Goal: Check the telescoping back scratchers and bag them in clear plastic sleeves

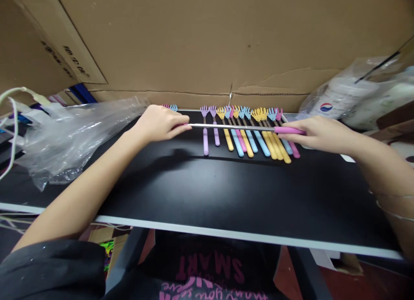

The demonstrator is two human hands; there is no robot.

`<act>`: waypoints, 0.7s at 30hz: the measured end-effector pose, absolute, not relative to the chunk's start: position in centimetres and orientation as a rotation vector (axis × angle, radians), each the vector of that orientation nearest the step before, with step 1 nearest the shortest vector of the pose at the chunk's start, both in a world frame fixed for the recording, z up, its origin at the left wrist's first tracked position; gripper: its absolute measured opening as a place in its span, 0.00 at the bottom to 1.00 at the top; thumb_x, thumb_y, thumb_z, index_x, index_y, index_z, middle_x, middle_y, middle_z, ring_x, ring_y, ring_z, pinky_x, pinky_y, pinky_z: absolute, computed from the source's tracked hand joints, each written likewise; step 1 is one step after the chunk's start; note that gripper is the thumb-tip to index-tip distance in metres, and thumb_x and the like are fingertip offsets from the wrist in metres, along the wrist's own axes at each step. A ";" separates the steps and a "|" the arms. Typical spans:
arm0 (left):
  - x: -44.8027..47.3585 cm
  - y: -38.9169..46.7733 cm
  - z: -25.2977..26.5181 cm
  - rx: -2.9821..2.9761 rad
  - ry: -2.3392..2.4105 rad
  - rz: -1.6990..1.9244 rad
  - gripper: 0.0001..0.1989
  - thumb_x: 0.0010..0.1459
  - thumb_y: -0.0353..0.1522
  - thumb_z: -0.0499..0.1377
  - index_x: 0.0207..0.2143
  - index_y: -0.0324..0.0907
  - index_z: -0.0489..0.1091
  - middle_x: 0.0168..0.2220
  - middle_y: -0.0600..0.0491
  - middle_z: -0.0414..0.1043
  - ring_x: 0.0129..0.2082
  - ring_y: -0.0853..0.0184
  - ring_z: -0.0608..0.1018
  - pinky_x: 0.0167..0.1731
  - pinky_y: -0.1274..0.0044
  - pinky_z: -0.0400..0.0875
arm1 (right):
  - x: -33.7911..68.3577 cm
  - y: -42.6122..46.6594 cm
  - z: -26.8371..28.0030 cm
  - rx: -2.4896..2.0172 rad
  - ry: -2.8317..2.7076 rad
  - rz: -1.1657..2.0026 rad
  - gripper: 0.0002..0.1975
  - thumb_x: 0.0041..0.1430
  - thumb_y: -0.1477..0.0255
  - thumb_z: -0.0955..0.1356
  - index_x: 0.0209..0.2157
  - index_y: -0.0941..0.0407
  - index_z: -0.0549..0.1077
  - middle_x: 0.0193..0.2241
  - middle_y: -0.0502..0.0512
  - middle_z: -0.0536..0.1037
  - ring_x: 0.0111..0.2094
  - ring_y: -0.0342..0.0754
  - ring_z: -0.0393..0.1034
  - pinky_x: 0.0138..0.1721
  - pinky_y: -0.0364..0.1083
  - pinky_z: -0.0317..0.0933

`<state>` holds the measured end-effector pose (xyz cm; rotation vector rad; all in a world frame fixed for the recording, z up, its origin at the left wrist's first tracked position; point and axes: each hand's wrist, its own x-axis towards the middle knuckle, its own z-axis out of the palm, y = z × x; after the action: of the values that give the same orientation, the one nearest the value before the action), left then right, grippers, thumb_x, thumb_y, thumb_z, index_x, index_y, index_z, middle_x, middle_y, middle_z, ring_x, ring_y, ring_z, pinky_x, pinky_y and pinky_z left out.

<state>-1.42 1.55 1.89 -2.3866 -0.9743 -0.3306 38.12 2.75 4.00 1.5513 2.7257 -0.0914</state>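
A pink telescopic back scratcher (233, 127) is drawn out long and level above the black table. Its claw end is hidden inside my left hand (164, 124), whose fingers are closed round it. At the other end my right hand (318, 135) grips the pink handle. Behind the metal rod, several back scratchers lie in a row with claws toward the back: a purple one (205, 136) at the left, blue ones (237, 142) and yellow ones (271, 145) further right, and a pink one (294, 149) at the right end. More claws (170, 107) show behind my left hand.
Cardboard (207, 41) walls off the back of the black table (207, 188). A clear plastic bag (77, 136) lies at the left, by white cables (13, 132). A cup with a Pepsi logo (336, 99) stands in plastic at the right. An open carton (113, 248) sits below.
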 end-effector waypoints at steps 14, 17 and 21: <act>-0.9 0.7 2.0 -2.302 -0.883 -0.408 0.22 0.67 0.41 0.47 0.23 0.42 0.67 0.19 0.53 0.71 0.19 0.69 0.72 0.21 0.75 0.47 | 36.4 1.9 2.8 1.630 2.661 0.691 0.25 0.65 0.55 0.58 0.29 0.56 0.75 0.21 0.58 0.76 0.22 0.48 0.65 0.25 0.45 0.44; 1.2 -0.5 1.0 -2.360 -0.748 -0.455 0.21 0.68 0.39 0.48 0.24 0.42 0.68 0.19 0.55 0.71 0.18 0.69 0.72 0.21 0.76 0.47 | 34.3 0.4 0.9 1.487 2.776 0.705 0.25 0.66 0.55 0.56 0.28 0.55 0.73 0.19 0.55 0.75 0.19 0.47 0.65 0.24 0.44 0.41; 3.5 -2.1 -0.1 -2.385 -0.685 -0.474 0.18 0.67 0.36 0.50 0.24 0.41 0.67 0.18 0.56 0.70 0.18 0.70 0.72 0.21 0.76 0.50 | 32.4 -1.5 -0.8 1.332 2.950 0.596 0.24 0.68 0.58 0.55 0.33 0.54 0.75 0.23 0.55 0.79 0.21 0.47 0.70 0.24 0.44 0.43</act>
<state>3.54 -2.08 -0.11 -2.3851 -0.6852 -0.4740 32.39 -1.47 -0.83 1.3320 2.9496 0.5962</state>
